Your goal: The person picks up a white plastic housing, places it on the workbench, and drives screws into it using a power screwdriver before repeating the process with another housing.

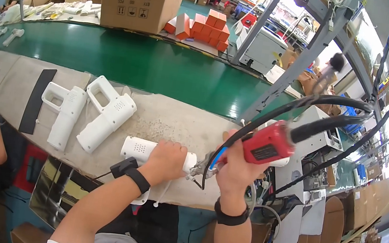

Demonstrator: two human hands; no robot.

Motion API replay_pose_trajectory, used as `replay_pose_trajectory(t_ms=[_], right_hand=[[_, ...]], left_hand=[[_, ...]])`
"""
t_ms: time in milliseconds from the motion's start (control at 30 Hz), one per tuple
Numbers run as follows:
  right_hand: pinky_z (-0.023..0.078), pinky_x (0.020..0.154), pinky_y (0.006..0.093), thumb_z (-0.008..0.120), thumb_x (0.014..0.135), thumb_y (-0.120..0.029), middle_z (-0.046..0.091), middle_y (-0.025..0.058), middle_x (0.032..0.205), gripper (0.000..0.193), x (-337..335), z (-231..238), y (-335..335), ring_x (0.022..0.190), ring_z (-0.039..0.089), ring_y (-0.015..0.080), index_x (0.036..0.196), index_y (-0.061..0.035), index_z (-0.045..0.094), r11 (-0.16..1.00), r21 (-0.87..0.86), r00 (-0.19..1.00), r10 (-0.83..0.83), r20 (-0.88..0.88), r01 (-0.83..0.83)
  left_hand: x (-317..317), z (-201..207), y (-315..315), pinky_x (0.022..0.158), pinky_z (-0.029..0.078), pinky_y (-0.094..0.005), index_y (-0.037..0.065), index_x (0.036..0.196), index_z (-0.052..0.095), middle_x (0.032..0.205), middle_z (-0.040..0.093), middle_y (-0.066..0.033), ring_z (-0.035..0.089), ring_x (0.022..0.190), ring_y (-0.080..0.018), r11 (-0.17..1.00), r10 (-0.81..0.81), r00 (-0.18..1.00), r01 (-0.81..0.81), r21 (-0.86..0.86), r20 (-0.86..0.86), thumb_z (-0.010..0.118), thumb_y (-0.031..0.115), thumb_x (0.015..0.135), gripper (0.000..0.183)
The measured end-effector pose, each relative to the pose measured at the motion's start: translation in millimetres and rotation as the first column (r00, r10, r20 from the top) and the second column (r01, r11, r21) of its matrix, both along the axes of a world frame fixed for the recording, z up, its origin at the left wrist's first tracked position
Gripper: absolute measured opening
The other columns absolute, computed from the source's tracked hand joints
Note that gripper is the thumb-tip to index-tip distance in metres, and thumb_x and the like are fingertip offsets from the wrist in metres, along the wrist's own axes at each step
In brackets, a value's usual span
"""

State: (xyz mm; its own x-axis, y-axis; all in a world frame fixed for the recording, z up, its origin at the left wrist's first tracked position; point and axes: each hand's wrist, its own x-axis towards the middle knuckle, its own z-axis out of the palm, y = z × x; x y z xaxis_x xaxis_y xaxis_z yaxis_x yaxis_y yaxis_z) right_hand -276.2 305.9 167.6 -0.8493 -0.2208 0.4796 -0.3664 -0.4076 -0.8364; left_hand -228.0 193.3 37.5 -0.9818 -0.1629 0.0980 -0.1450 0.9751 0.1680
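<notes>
The left hand [167, 158] grasps a white plastic case [135, 148] lying on the bench [190, 116]. The right hand [236, 172] grips a red tool [267, 143], its metal end at the case's right end, though contact is hard to make out.

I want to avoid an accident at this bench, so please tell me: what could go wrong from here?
1. The left hand holds the white housing close to the front end of the red tool in the right hand; a slip might hurt the left hand or scratch the housing.
2. A black cable hangs in a loop beside the tool and right hand; it could catch or tug the tool off line.
</notes>
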Motion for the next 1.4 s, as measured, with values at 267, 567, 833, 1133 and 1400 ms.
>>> replay_pose_trajectory(t_ms=[267,567,833,1133,1400], right_hand=[[0.037,0.036,0.0233,0.066,0.080,-0.002,0.054,0.0043,0.060,0.016,-8.7,-26.6,-6.8,0.040,0.050,0.0107,0.088,0.0004,0.052,0.995,0.101,0.999,0.021,-0.042,-0.017],[0.042,0.038,0.0258,0.062,0.085,-0.008,0.057,0.0078,0.062,0.015,7.4,38.7,-24.0,0.045,0.055,0.0163,0.096,0.0010,0.055,0.984,-0.124,0.991,0.126,-0.047,-0.131],[0.032,0.035,0.0219,0.067,0.081,-0.005,0.052,0.0014,0.054,0.010,3.7,18.1,-71.2,0.037,0.045,0.0083,0.081,0.0001,0.058,0.997,-0.022,0.996,0.078,-0.047,-0.079],[0.035,0.038,0.0229,0.063,0.083,-0.008,0.056,0.0013,0.055,0.009,-5.6,-15.4,-88.0,0.041,0.048,0.0087,0.079,-0.0009,0.060,0.990,0.127,0.998,0.059,0.033,-0.062],[0.040,0.044,0.0221,0.063,0.082,-0.001,0.059,0.0037,0.063,0.005,6.3,3.7,-64.0,0.047,0.051,0.0089,0.083,-0.0009,0.057,0.998,0.032,0.987,0.050,-0.152,-0.046]], left_hand=[[31.4,21.3,-37.5,0.090,0.041,-0.0439,0.002,0.111,0.053,0.108,0.059,-0.0130,0.056,0.104,-0.0307,0.994,-0.061,0.998,0.061,0.090,0.003,0.082,0.057,0.048,0.088],[47.2,33.3,-60.7,0.081,0.049,-0.0395,0.001,0.101,0.059,0.099,0.062,-0.0157,0.060,0.096,-0.0313,0.980,0.014,0.962,-0.067,0.189,0.272,0.080,0.059,0.048,0.081],[45.3,28.1,-58.9,0.087,0.047,-0.0397,0.000,0.106,0.058,0.104,0.059,-0.0142,0.057,0.103,-0.0313,0.960,0.021,0.961,-0.096,0.263,0.277,0.077,0.062,0.051,0.084],[40.6,27.2,-56.7,0.085,0.048,-0.0405,0.003,0.107,0.059,0.102,0.062,-0.0149,0.060,0.101,-0.0315,0.928,0.016,0.978,-0.091,0.361,0.206,0.081,0.060,0.048,0.085],[39.7,16.7,-54.7,0.085,0.048,-0.0412,0.000,0.103,0.058,0.104,0.060,-0.0196,0.058,0.101,-0.0334,0.903,0.025,0.990,-0.082,0.421,0.141,0.082,0.056,0.050,0.081]])
